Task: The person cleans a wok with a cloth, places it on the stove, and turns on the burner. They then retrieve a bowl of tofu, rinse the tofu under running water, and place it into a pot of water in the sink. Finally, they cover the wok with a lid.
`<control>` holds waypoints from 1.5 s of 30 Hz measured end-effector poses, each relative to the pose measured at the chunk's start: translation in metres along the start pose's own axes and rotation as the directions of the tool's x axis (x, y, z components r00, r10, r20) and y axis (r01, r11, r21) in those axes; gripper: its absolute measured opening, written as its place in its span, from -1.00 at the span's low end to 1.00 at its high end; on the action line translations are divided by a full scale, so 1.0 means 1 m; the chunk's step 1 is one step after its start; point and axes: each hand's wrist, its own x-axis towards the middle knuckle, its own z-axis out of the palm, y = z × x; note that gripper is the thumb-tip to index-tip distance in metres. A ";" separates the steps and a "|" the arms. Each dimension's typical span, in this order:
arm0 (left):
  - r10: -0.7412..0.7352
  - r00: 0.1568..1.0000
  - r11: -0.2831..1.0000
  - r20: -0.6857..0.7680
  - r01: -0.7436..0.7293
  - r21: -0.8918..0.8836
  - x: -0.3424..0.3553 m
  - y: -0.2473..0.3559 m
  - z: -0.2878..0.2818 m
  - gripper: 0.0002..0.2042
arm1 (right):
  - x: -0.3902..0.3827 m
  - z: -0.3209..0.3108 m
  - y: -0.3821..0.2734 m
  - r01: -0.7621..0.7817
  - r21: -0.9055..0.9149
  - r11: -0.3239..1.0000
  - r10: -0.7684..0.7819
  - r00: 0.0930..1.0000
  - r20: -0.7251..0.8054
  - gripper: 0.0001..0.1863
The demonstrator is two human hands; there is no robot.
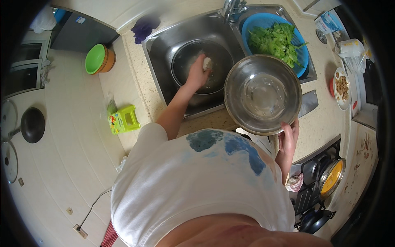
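Over the sink (158, 43), my left hand (198, 73) is closed around a small whitish lump, maybe a cloth or sponge (207, 63). Below that hand, a round vessel (172, 62) with water in it sits in the sink. My right hand (289, 135) grips the near right rim of a wide stainless steel bowl (238, 92). The bowl is tilted toward me, with a shiny, wet-looking inside. It hangs over the counter edge and covers part of the blue colander (247, 29) of green leaves (275, 41) behind it.
A faucet (228, 10) stands at the back of the sink. Right of the bowl lies a cleaver (308, 103), near a plate of brown food pieces (341, 88). Farther right are a gas stove (306, 187) and a pan of yellow food (332, 177). A green stool (129, 119) is at left.
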 end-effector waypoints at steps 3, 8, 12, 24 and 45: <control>0.185 0.976 0.982 -0.110 -0.187 -0.004 -0.005 0.008 -0.016 -0.57 | 0.002 0.003 -0.001 -0.011 0.035 0.999 0.011 1.000 -0.008 -0.38; 0.268 0.957 0.963 -0.107 -0.262 0.068 -0.003 0.010 -0.037 -0.59 | 0.003 0.007 0.000 0.022 -0.094 0.995 -0.016 0.998 0.064 -0.42; 0.258 0.951 0.966 -0.170 -0.250 0.069 -0.009 0.036 -0.053 -0.58 | 0.005 0.010 0.004 0.032 -0.074 0.997 -0.029 0.999 0.046 -0.41; 0.494 0.504 0.867 0.709 -0.348 -0.357 -0.040 0.167 0.004 -0.57 | -0.013 -0.007 0.031 -0.087 0.104 0.991 0.088 0.996 -0.001 -0.44; -0.044 0.540 0.788 0.841 -0.499 0.362 0.004 -0.020 0.014 -0.72 | -0.003 -0.019 0.039 -0.089 0.156 0.984 0.098 0.994 -0.055 -0.53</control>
